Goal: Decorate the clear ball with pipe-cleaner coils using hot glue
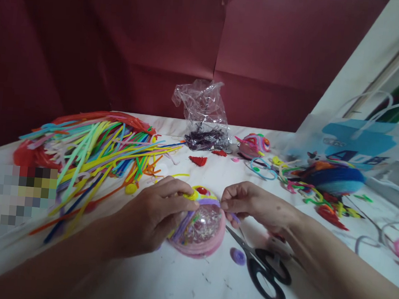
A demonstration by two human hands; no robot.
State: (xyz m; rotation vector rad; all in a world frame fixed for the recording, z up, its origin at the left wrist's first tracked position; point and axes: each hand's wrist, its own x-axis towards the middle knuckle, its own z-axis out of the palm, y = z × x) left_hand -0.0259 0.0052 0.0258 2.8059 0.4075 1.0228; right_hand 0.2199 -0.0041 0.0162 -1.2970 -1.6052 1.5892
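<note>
At the centre of the white table (180, 287), low in the view, lies a round clear ornament (202, 229) with glittery filling, rimmed in pink fuzz and crossed by a purple pipe cleaner (209, 201) running over its top beside a yellow one.

The left hand (151, 220) cups the ornament from nine o'clock, fingers pressed together over its upper edge and pinning the yellow and purple strands against it. The right hand (250, 205), at three o'clock, pinches the free end of the purple pipe cleaner between thumb and fingertips, just beside the ornament's rim.

Judging by this hold, the purple strand is being wrapped or tucked around the rim. To do that well, the left fingers would best keep the laid strands flat so nothing springs loose, while the right hand keeps the purple strand taut and close to the rim, bending it tightly against the curve rather than pulling outward.

At five o'clock from the ornament, black-handled scissors (262, 266) lie open on the table, with a small purple coil (238, 256) just beside the blades. At ten o'clock spreads a large heap of coloured pipe cleaners (94, 154). At twelve o'clock stands a crumpled clear plastic bag (203, 108) holding dark strands, and toward two o'clock sit finished fuzzy shapes and scraps (308, 182) before a blue-printed bag (353, 144).
</note>
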